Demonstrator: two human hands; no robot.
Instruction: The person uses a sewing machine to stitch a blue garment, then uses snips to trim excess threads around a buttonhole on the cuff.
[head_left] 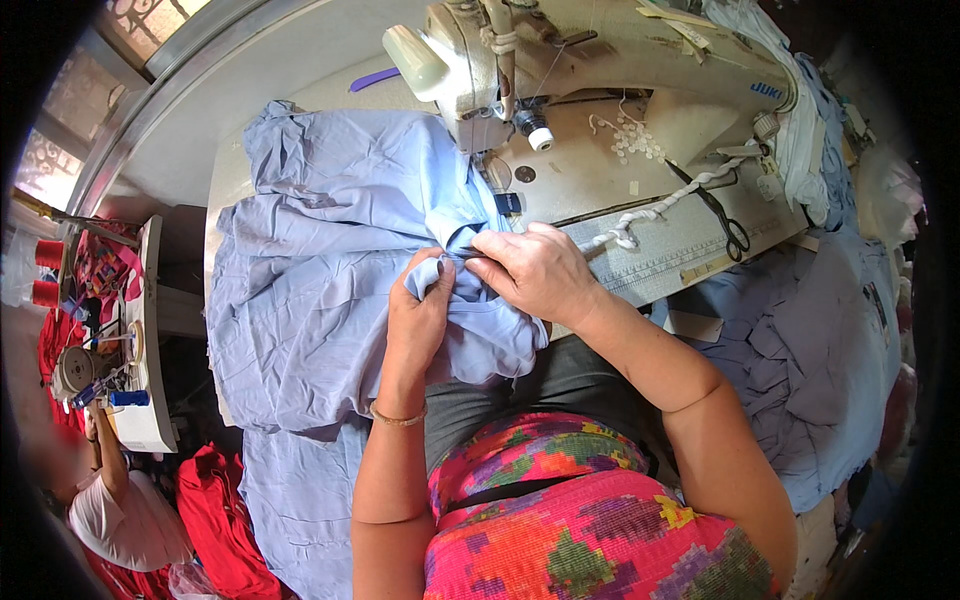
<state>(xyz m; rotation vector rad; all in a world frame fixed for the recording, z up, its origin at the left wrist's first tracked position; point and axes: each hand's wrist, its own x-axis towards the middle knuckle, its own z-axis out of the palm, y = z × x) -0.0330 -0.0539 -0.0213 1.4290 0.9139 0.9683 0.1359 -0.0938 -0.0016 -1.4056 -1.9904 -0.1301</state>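
Note:
A large piece of light blue fabric (320,260) lies spread over the sewing table and hangs down toward my lap. My left hand (418,310) grips a bunched fold of it from below. My right hand (538,272) pinches the same fold from above, just in front of the sewing machine (560,60). Both hands meet at the fabric's edge near the machine's needle area (490,165). A thin bracelet sits on my left wrist.
Black scissors (725,215) and a knotted white cord (650,212) lie on the machine bed to the right, near a pile of white buttons (632,140). More blue garments (810,360) are heaped on the right. At far left another person (110,500) works at a second machine with red cloth (215,520).

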